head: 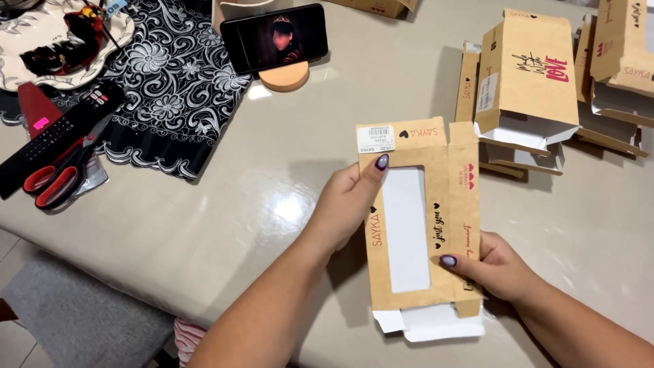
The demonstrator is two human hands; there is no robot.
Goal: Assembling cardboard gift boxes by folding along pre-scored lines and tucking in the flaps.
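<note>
Spanning the whole view, the beige table (204, 225) carried a stack of folded kraft cartons (538, 88) at far right. A flat kraft window carton (415, 218) was held just above the table near its front edge. The left hand (351, 201) clamped its left edge, the right hand (494, 269) its lower right edge. Red-handled scissors (58, 180) lay far left.

We see a glossy beige table (204, 225) carrying stacked brown cartons (528, 75), a black lace cloth (170, 88), red-handled scissors (58, 180), a remote (61, 133) and a phone (274, 37) on a round stand (285, 76).
</note>
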